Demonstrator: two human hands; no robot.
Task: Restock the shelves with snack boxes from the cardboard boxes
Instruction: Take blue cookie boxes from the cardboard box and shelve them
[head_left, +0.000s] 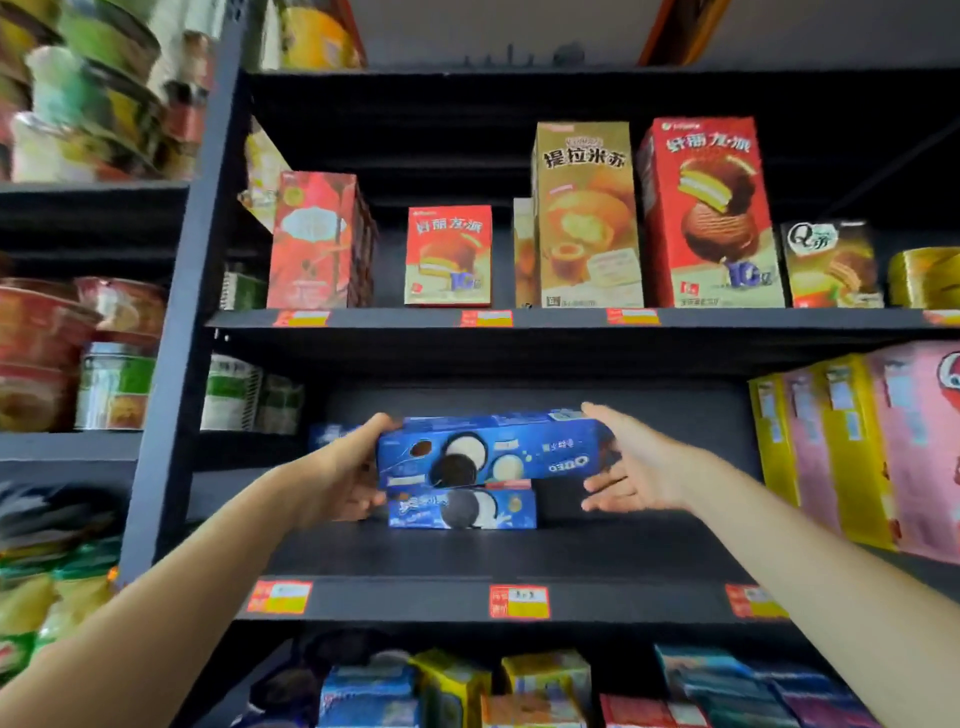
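A long blue Oreo box (493, 449) lies upside down on top of a smaller blue Oreo box (462, 508) on the middle shelf (467, 551). My left hand (343, 470) grips the long box's left end, thumb on top and fingers curled underneath. At the box's right end is my right hand (631, 462), its thumb touching the top corner and its fingers spread straight below. Another blue box (330, 434) shows partly behind my left hand. No cardboard box is in view.
The upper shelf (561, 318) holds red and gold pie boxes. Yellow and pink boxes (852, 452) stand at the middle shelf's right end. Green packs (234, 392) sit at its left. Cup noodles fill the left rack. More snack boxes fill the bottom shelf.
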